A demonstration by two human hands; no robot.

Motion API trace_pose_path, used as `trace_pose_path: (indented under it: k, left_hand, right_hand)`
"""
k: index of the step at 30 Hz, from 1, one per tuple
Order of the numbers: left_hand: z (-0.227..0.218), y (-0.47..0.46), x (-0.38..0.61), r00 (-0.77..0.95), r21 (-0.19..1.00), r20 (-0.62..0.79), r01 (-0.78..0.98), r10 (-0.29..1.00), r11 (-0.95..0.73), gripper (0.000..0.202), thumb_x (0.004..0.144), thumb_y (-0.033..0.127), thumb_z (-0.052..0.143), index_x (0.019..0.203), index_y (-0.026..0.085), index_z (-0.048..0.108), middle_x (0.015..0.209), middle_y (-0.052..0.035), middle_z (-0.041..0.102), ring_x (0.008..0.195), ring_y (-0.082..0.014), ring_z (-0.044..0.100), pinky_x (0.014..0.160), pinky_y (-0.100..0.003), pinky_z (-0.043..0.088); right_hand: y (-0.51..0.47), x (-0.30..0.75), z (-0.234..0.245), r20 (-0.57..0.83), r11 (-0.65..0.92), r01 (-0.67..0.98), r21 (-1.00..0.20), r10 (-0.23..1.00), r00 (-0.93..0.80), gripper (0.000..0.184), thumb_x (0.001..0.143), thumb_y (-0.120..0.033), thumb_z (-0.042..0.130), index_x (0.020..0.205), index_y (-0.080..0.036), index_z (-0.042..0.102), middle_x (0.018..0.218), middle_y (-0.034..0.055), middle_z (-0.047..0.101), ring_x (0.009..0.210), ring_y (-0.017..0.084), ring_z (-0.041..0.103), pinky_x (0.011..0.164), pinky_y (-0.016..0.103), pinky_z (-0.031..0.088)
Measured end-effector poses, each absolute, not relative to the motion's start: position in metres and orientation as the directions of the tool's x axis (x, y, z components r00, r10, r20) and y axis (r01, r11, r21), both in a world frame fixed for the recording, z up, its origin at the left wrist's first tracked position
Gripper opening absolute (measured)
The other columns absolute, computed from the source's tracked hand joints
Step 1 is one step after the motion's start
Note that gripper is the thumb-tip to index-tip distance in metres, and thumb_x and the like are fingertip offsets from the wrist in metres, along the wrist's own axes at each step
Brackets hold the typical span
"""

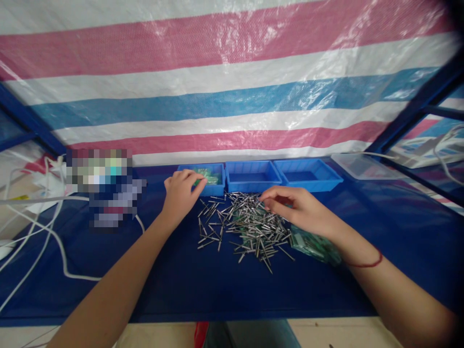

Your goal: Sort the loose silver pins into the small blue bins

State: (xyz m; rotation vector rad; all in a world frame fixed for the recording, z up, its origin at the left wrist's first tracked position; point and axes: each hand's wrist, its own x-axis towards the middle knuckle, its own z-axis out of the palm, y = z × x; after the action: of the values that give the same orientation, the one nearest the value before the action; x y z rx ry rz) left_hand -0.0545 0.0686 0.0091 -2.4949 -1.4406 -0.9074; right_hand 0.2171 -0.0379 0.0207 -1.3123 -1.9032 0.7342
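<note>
My left hand (182, 191) is at the front left of the left blue bin (217, 190). Its thumb and index fingertips come together beside small clear-green packets (209, 177) inside; what they pinch, if anything, I cannot make out. A loose heap of silvery pop rivets (259, 227) lies in front of the bins, with green plastic showing beneath. Over the heap's right upper side is my right hand (300, 205), its thumb and fingers bent close together at the rivets. Whether a rivet is between them is too small to tell.
A middle blue bin (252, 186) and a right blue bin (311, 186) stand in the row. Green plastic bags (315, 245) lie beneath my right wrist. A clear plastic lid (366, 166) rests at the back right. White cables (60, 241) run along the left.
</note>
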Motion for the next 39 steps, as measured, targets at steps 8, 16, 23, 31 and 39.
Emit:
trace_pose_path:
  k: [8,16,23,31,39]
  left_hand:
    - [0.004,0.063,-0.052,0.444,0.135,0.520,0.801,0.729,-0.584,0.026,0.093,0.039,0.048,0.100,0.026,0.068,0.115,-0.0051,0.063,0.111,-0.0266,0.046,0.089,-0.042,0.032]
    - [0.003,0.056,-0.047,0.388,0.208,0.636,0.747,0.668,-0.632,0.023,0.091,0.035,0.052,0.104,0.026,0.068,0.119,-0.0054,0.060,0.116,-0.0265,0.043,0.096,-0.042,0.032]
    - [0.010,0.042,-0.040,0.430,0.242,0.679,0.635,0.595,-0.734,0.018,0.090,0.026,0.053,0.100,0.026,0.068,0.109,-0.0040,0.064,0.112,-0.0237,0.047,0.097,-0.042,0.033]
    - [0.021,0.034,-0.010,0.553,0.322,0.614,0.476,0.563,-0.819,0.018,0.091,0.022,0.051,0.099,0.021,0.067,0.104,-0.0061,0.065,0.102,-0.0202,0.055,0.094,-0.038,0.040]
    - [0.003,0.027,0.015,0.717,0.448,0.389,0.401,0.578,-0.799,0.028,0.089,0.041,0.056,0.108,0.022,0.064,0.106,-0.0058,0.067,0.100,-0.0223,0.059,0.089,-0.038,0.044]
  right_hand:
    - [-0.098,0.266,0.010,0.032,0.271,0.877,-0.396,0.959,-0.282,0.034,0.076,-0.049,0.065,0.102,-0.027,0.069,0.104,0.0087,0.066,0.094,0.028,0.062,0.080,0.040,0.050]
    - [-0.113,0.281,-0.016,0.053,0.262,0.915,-0.307,0.965,-0.258,0.035,0.083,-0.035,0.057,0.116,-0.024,0.060,0.111,0.0106,0.064,0.101,0.027,0.062,0.086,0.041,0.051]
    - [-0.095,0.267,-0.009,0.195,0.257,0.927,-0.275,0.958,-0.208,0.029,0.084,-0.023,0.047,0.109,-0.019,0.061,0.100,0.0112,0.070,0.085,0.027,0.068,0.074,0.040,0.053]
    - [-0.073,0.231,0.031,0.339,0.300,0.944,-0.137,0.910,-0.240,0.020,0.086,-0.020,0.046,0.097,-0.020,0.063,0.091,0.0083,0.070,0.079,0.025,0.066,0.068,0.035,0.048]
    - [-0.024,0.211,0.043,0.344,0.503,0.759,-0.413,0.858,-0.380,0.016,0.084,-0.013,0.052,0.090,-0.023,0.064,0.083,-0.0007,0.068,0.069,0.013,0.062,0.064,0.024,0.044]
